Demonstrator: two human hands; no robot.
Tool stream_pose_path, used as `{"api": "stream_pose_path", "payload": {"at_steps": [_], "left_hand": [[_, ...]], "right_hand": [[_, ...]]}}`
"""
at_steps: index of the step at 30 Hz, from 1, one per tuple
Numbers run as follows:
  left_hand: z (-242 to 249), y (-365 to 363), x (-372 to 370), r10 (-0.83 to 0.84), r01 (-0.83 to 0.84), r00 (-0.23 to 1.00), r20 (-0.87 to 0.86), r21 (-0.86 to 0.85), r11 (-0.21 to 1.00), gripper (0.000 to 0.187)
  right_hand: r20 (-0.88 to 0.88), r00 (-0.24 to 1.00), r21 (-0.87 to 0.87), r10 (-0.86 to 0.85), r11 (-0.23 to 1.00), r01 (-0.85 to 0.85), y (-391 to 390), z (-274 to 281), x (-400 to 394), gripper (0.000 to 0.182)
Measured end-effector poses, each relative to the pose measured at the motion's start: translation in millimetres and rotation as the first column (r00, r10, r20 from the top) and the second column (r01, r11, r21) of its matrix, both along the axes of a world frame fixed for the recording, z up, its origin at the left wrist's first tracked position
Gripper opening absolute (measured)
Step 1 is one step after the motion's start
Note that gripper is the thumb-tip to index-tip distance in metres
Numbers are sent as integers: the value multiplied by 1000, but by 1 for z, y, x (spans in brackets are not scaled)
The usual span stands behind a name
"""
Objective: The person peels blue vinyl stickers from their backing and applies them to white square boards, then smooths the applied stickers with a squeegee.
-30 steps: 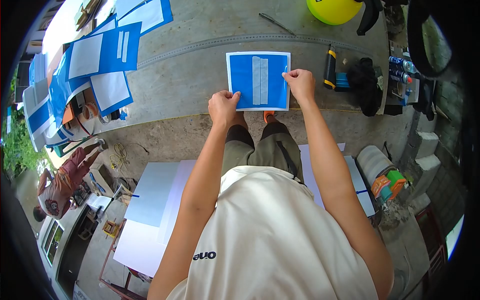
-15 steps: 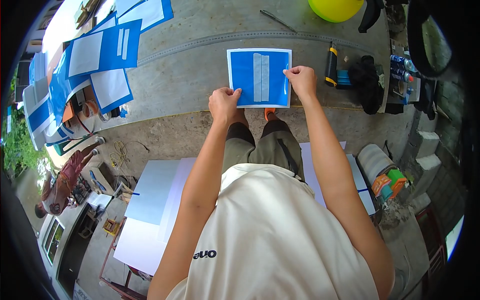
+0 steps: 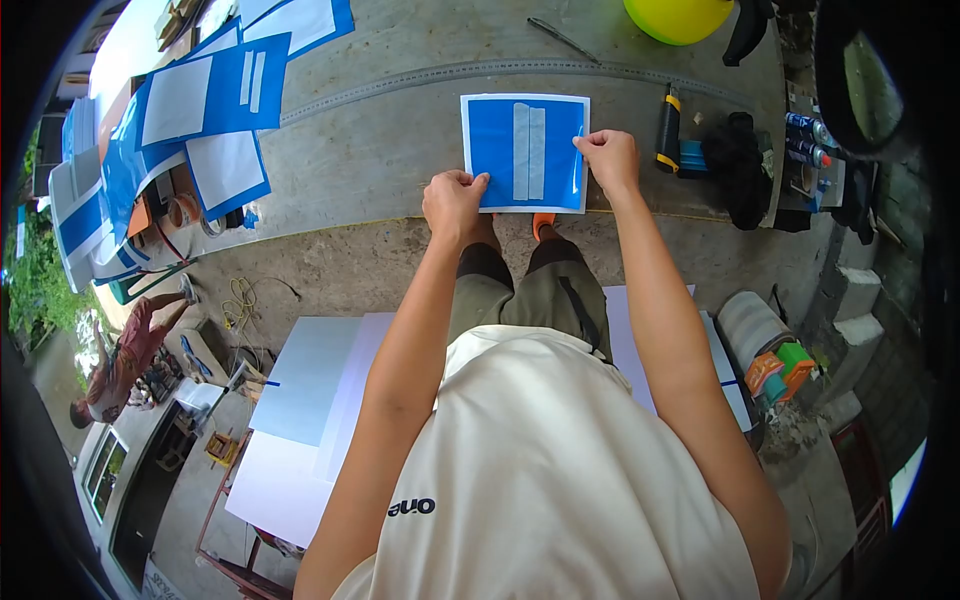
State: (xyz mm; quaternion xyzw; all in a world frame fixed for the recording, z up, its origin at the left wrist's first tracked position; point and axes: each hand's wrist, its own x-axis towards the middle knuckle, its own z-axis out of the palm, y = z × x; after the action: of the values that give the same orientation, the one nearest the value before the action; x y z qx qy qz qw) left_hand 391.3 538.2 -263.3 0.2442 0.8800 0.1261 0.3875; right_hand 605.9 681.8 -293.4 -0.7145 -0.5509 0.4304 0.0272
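A square blue sheet [image 3: 494, 150] with a white border is held up between my two hands, over the table's near edge. Two pale grey strips [image 3: 529, 155] run down its middle, side by side. At its lower left edge, my left hand [image 3: 455, 201] pinches the sheet between thumb and fingers. My right hand [image 3: 611, 160] is closed on the right edge, somewhat higher up. The sheet looks nearly flat. Beyond it a long metal ruler [image 3: 430, 76] lies across the table.
Blue and white sheets [image 3: 228, 95] overlap on the table's left. To the right are a yellow-black cutter knife [image 3: 668, 132], a black cloth [image 3: 738, 170] and spray cans [image 3: 808, 140]. A thin pen-like tool [image 3: 562, 40] and a yellow-green round object [image 3: 680, 18] lie farther back. Another person [image 3: 130, 360] stands far left.
The view has shifted slightly, and everything on the table sits a little to the right. Both hands keep their hold on the blue sheet. The other person at far left has changed leg position.
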Motion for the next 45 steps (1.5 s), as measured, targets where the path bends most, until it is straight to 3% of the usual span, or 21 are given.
{"api": "stream_pose_path", "payload": {"at_steps": [13, 24, 45], "left_hand": [[0, 1, 0, -2, 2, 1000, 1, -17, 1000, 34], [-6, -2, 0, -44, 46, 997, -58, 25, 999, 37], [1, 0, 1, -24, 25, 1000, -13, 11, 1000, 37]], "right_hand": [[5, 1000, -12, 3, 1000, -2, 1, 3, -1, 23], [-15, 999, 94, 33, 995, -31, -4, 7, -2, 21], [-2, 1000, 55, 28, 998, -28, -1, 4, -1, 22]]}}
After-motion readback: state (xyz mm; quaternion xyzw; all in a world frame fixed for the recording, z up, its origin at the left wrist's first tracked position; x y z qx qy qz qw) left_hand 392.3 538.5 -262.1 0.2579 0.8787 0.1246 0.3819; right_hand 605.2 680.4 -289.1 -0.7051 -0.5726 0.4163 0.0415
